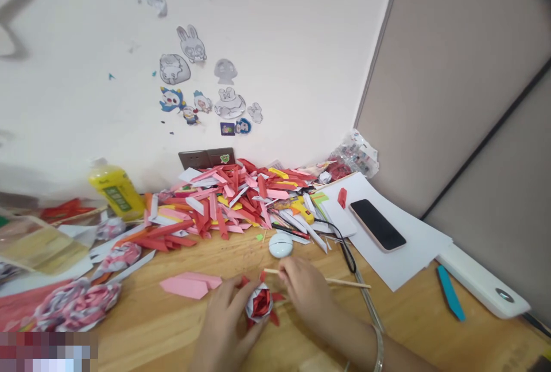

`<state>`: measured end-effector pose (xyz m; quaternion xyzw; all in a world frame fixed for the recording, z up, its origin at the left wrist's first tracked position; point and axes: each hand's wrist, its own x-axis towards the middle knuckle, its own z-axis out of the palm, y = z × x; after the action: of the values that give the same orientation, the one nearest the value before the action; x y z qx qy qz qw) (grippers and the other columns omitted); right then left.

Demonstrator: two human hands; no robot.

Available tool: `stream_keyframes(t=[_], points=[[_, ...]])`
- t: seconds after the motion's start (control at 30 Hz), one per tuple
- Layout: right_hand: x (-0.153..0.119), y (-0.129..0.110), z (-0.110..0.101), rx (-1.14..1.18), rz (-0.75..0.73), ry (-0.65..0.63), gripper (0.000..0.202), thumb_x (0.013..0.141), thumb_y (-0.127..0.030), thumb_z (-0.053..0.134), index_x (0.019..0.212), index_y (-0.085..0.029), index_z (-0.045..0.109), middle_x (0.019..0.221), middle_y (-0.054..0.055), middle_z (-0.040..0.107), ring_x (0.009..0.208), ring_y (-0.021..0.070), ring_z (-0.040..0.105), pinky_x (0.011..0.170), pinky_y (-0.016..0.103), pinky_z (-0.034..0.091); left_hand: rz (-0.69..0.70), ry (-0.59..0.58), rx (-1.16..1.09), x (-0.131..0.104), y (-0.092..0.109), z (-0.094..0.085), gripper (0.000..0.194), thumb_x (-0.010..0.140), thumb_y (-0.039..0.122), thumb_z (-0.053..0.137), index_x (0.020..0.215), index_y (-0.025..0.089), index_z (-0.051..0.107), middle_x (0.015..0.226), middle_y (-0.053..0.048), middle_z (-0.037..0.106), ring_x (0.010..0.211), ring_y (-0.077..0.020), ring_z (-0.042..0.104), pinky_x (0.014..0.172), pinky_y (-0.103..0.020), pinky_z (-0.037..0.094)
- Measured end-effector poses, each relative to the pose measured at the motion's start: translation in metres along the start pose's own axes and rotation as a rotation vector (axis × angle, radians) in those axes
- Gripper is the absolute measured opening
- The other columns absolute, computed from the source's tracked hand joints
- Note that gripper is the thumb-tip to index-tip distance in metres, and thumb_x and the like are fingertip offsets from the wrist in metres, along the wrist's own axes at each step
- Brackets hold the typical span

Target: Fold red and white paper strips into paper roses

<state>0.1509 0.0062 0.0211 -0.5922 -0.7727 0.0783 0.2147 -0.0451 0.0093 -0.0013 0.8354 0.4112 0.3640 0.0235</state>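
A folded paper flower (pixel 262 304), red in the middle with a white ring and red points around it, is gripped in my left hand (pixel 224 326) between thumb and fingers. My right hand (pixel 305 291) pinches a thin wooden stick (pixel 350 283); its left tip meets a red paper point at the flower's upper edge. Whether the tip touches or only overlaps it, I cannot tell. Left of the flower lie pink folded paper pieces (pixel 189 285). Just beyond my hands sits a small white rounded case (pixel 280 244).
A heap of red, pink, white and yellow folded paper strips (pixel 224 200) lies along the wall. A yellow glue gun (pixel 301 209), a phone (pixel 377 224) on white paper, a long white device (pixel 482 286) and a teal cutter (pixel 450 293) are to the right. A yellow bottle (pixel 118 191) stands left.
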Motion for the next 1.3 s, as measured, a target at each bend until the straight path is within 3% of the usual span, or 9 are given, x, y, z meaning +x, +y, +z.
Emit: stream_keyframes(t=[0.07, 0.13, 0.2, 0.53, 1.07, 1.3], points=[[-0.006, -0.006, -0.001, 0.043, -0.088, -0.014, 0.014, 0.093, -0.016, 0.046, 0.088, -0.02, 0.058, 0.083, 0.002, 0.066, 0.076, 0.0174, 0.059, 0.064, 0.027, 0.038, -0.019, -0.021, -0.013, -0.001, 0.005, 0.0, 0.035, 0.071, 0.027, 0.07, 0.106, 0.02, 0.069, 0.094, -0.012, 0.066, 0.082, -0.0267, 0.066, 0.068, -0.038, 0.058], [-0.011, -0.009, 0.0, 0.151, -0.236, 0.05, 0.016, 0.094, -0.018, 0.042, 0.091, -0.02, 0.058, 0.084, 0.003, 0.065, 0.077, 0.0179, 0.058, 0.067, 0.028, 0.039, -0.035, -0.045, -0.036, -0.001, 0.008, -0.001, 0.041, 0.07, 0.026, 0.07, 0.111, 0.019, 0.067, 0.091, -0.011, 0.065, 0.081, -0.0259, 0.065, 0.069, -0.037, 0.058], [-0.013, -0.008, 0.002, 0.218, -0.282, 0.106, 0.02, 0.096, -0.021, 0.039, 0.091, -0.019, 0.059, 0.083, 0.004, 0.063, 0.075, 0.0179, 0.057, 0.066, 0.028, 0.038, -0.052, -0.06, -0.06, 0.0, 0.008, -0.001, 0.046, 0.07, 0.026, 0.07, 0.115, 0.02, 0.065, 0.092, -0.01, 0.065, 0.083, -0.0258, 0.065, 0.07, -0.037, 0.057], [-0.014, -0.001, 0.001, 0.306, -0.219, 0.208, 0.029, 0.099, -0.028, 0.039, 0.084, -0.019, 0.063, 0.076, 0.003, 0.06, 0.069, 0.0161, 0.055, 0.061, 0.027, 0.037, -0.07, -0.082, -0.046, -0.005, 0.002, 0.0, 0.035, 0.07, 0.03, 0.074, 0.105, 0.027, 0.068, 0.095, -0.008, 0.064, 0.087, -0.0262, 0.062, 0.073, -0.037, 0.054], [-0.012, -0.004, 0.001, 0.245, -0.363, 0.253, 0.043, 0.1, -0.041, 0.037, 0.078, -0.018, 0.066, 0.076, 0.006, 0.065, 0.07, 0.0169, 0.057, 0.061, 0.028, 0.039, 0.009, -0.085, -0.007, -0.004, 0.009, 0.0, 0.033, 0.074, 0.025, 0.07, 0.106, 0.021, 0.064, 0.092, -0.008, 0.058, 0.083, -0.0244, 0.059, 0.07, -0.035, 0.051], [-0.012, -0.005, -0.007, 0.285, -0.432, 0.282, 0.037, 0.099, -0.041, 0.041, 0.082, -0.018, 0.065, 0.079, 0.005, 0.066, 0.071, 0.0159, 0.058, 0.063, 0.027, 0.041, 0.105, -0.047, -0.017, -0.003, 0.008, 0.0, 0.043, 0.077, 0.021, 0.067, 0.119, 0.019, 0.06, 0.087, -0.007, 0.055, 0.077, -0.0218, 0.056, 0.064, -0.032, 0.05]])
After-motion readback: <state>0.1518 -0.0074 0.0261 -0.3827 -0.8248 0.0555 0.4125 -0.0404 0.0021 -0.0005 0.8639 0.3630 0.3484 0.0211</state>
